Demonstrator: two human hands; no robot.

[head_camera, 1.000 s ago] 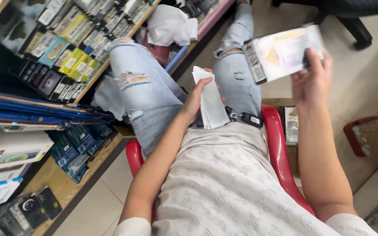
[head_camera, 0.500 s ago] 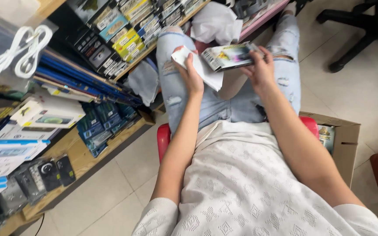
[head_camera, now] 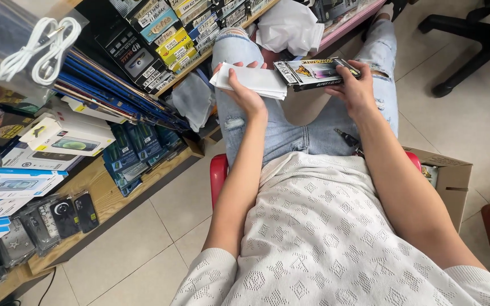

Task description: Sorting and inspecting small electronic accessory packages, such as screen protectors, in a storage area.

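**Flat box and white sleeve, one in each hand, over the lap**

Flat box (head_camera: 316,73): dark, glossy, printed front, held over the knees, roughly level, long side running left-right. Right hand (head_camera: 354,89) grips its right end, thumb on top, fingers curled under.

White sleeve (head_camera: 252,79): plain white, flat, just left of the box, its right edge touching or overlapping the box's left end, can't tell which. Left hand (head_camera: 244,90) clasps it from below, fingers wrapped over the far edge, thumb hidden.

Around, big to small:
- Wooden shelf (head_camera: 100,190) on the left, stacked with packaged phone accessories.
- Cardboard carton (head_camera: 450,177) on the floor at the right, beside the seat.
- Red stool (head_camera: 218,173) under the person, only edges showing.
- White plastic bag (head_camera: 290,28) on the far shelf edge, past the knees.
- Stack of blue flat packs (head_camera: 109,93) leaning out of the shelf.
- White coiled cable (head_camera: 38,48) in a clear pouch, top left.
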